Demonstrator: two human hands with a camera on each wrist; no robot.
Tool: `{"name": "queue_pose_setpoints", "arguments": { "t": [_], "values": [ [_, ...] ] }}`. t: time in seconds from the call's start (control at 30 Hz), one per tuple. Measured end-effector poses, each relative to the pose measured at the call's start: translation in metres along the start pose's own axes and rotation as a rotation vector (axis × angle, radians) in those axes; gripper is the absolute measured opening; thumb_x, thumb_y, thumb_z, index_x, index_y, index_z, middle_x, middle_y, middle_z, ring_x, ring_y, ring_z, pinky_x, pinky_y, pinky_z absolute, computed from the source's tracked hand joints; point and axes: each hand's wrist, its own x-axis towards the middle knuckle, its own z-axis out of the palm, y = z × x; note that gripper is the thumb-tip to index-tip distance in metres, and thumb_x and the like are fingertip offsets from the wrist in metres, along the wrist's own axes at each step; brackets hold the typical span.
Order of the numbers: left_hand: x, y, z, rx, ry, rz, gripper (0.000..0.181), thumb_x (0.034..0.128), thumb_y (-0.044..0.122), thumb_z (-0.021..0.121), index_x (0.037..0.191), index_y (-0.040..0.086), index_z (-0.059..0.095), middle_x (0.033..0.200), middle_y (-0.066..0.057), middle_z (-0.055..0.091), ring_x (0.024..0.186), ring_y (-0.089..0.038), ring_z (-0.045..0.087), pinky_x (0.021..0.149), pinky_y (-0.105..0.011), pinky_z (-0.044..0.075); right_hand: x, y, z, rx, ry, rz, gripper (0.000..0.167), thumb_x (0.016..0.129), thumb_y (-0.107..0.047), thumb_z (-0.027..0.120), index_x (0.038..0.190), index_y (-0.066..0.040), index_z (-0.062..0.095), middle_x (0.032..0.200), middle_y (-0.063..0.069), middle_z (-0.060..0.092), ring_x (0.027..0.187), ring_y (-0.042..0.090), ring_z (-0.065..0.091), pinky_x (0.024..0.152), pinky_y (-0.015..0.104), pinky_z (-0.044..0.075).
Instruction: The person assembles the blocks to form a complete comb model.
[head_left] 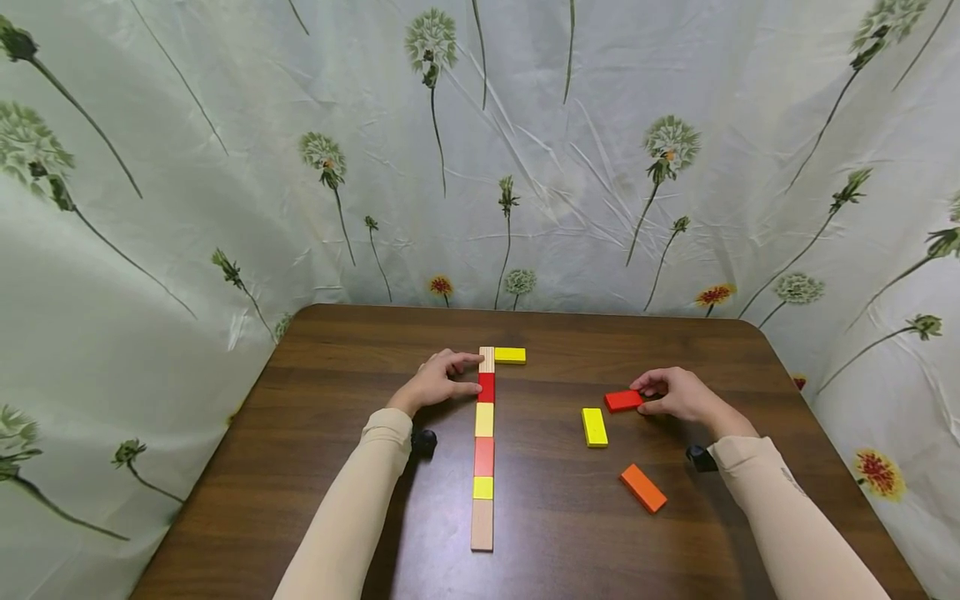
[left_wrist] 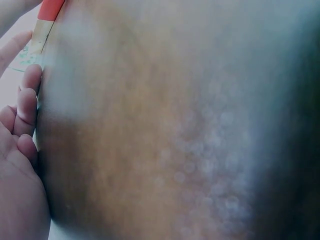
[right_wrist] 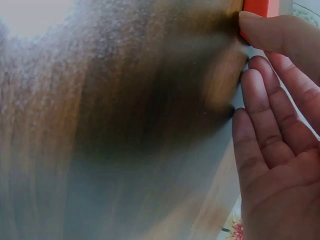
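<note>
A straight row of flat blocks runs down the middle of the table in the head view. At its far end is a striped wooden block (head_left: 487,360), followed by a red block (head_left: 487,387) and a pale yellow block (head_left: 484,419). My left hand (head_left: 435,379) is at the row's left side, index finger touching the wooden block and thumb at the red one. A yellow block (head_left: 510,356) extends rightward from the wooden block's side. On the right, my right hand (head_left: 678,396) pinches a separate red block (head_left: 621,402) by its right end, low at the tabletop.
Nearer in the row lie a pink block (head_left: 483,457), a small yellow block (head_left: 483,488) and a tan block (head_left: 482,525). A loose yellow block (head_left: 595,427) and an orange block (head_left: 643,488) lie right of the row. Behind the brown table (head_left: 337,350) hangs a flowered curtain (head_left: 262,208).
</note>
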Motion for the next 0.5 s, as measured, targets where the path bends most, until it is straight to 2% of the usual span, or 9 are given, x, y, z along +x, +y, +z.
{"name": "queue_pose_setpoints", "arguments": {
  "t": [0.3, 0.5],
  "values": [
    [0.0005, 0.0003, -0.0001, -0.007, 0.004, 0.01, 0.059, 0.0935, 0.038, 0.085, 0.148, 0.03, 0.066, 0.119, -0.008, 0.061, 0.109, -0.024, 0.052, 0.094, -0.045, 0.04, -0.0022, 0.0012, 0.0025, 0.003, 0.045, 0.014, 0.035, 0.087, -0.017, 0.09, 0.115, 0.001, 0.077, 0.103, 0.011, 0.076, 0.095, 0.021, 0.066, 0.085, 0.032, 0.055],
    [-0.0003, 0.0, -0.0006, -0.006, 0.003, 0.013, 0.059, 0.0937, 0.039, 0.084, 0.149, 0.03, 0.065, 0.12, -0.008, 0.061, 0.109, -0.024, 0.052, 0.094, -0.043, 0.042, -0.0016, 0.002, 0.0034, 0.015, 0.066, 0.023, 0.034, 0.089, -0.017, 0.089, 0.116, 0.001, 0.077, 0.101, 0.008, 0.076, 0.093, 0.019, 0.066, 0.08, 0.023, 0.053]
  ]
}}
